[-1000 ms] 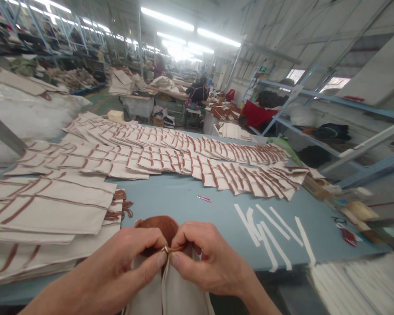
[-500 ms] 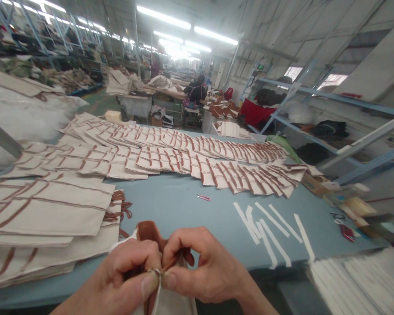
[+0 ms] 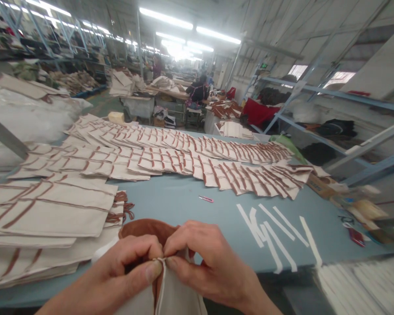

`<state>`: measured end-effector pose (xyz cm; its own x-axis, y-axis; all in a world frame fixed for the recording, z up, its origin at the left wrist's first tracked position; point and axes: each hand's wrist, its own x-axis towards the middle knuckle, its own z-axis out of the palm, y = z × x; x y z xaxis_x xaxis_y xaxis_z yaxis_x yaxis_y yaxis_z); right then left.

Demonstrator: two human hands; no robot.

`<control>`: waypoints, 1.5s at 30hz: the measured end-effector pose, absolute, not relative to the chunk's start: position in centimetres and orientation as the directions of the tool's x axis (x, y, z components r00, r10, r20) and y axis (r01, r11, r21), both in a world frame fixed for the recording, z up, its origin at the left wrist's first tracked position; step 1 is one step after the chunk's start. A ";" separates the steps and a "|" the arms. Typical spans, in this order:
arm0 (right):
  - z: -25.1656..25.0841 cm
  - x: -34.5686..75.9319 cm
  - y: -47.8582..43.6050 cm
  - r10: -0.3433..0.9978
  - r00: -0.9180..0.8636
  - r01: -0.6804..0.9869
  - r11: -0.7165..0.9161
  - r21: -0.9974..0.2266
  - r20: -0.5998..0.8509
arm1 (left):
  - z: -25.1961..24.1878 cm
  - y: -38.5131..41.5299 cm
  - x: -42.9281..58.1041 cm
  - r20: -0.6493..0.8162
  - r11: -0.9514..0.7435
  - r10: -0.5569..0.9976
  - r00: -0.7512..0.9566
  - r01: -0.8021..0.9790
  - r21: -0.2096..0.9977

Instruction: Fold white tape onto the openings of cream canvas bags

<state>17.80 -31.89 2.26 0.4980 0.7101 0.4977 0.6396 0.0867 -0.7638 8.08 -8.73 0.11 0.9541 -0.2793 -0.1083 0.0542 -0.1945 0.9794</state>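
Note:
Close in front of me, a cream fabric bag (image 3: pixel 184 288) with a brown lining is held at the table's near edge. My left hand (image 3: pixel 128 267) pinches its seamed edge between thumb and forefinger. My right hand (image 3: pixel 203 258) grips the same edge right beside it, the two thumbs almost touching. Brown lining (image 3: pixel 147 228) bulges open behind the fingers. Down from the pinch runs a pale seam. Left of my hands lies a stack of cream pieces with brown stripes (image 3: pixel 59 210), brown cords (image 3: pixel 126 205) sticking out of its side.
A pink-handled thread snipper (image 3: pixel 206 199) and several white strips (image 3: pixel 269 236) lie on the blue-grey table (image 3: pixel 170 192). Overlapping rows of striped cream pieces (image 3: pixel 170 157) cross its far half. Shelving (image 3: pixel 302 87) stands right; a person (image 3: pixel 198 92) sits farther back.
The bag's brown lining has spread wider and rounder behind my fingers. Both hands keep pinching the edge, now closer together. The view has shifted slightly.

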 end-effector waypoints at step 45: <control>2.3 17.7 -28.4 0.844 0.536 0.456 -0.262 -0.851 0.027 | 3.2 -4.7 9.1 -0.187 -0.711 -0.339 0.922 -0.121 0.693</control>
<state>17.71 -28.40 2.33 0.5356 0.8440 0.0272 0.4556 -0.2617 -0.8509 9.07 -4.73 3.24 0.9218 -0.3395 -0.1873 -0.1210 -0.7108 0.6929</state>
